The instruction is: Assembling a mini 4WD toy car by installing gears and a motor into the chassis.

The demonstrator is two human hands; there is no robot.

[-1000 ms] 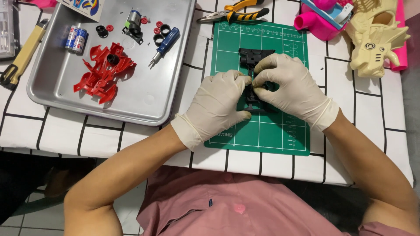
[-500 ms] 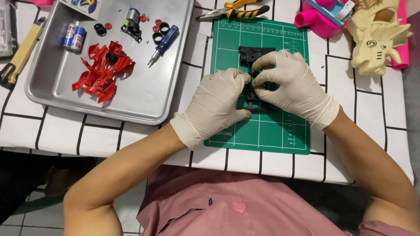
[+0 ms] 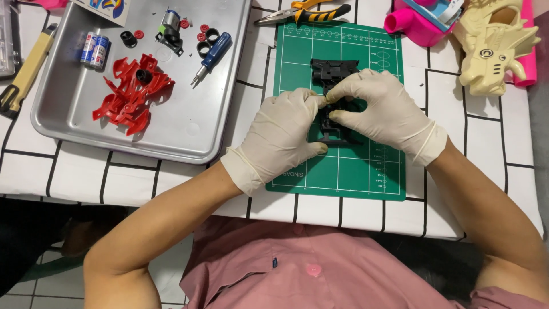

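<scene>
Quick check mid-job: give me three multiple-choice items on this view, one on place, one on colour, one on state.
1. Where does the blue screwdriver lie?
A on the green mat
B in the metal tray
C on the floor

2. What colour is the car shell in the tray?
A red
B yellow
C white

3. What do both hands hold?
A pliers
B nothing
C the black chassis

Answers: B, it lies inside the tray's rim; A, its plastic is red; C, left hand and right hand both grip it over the green mat.
</scene>
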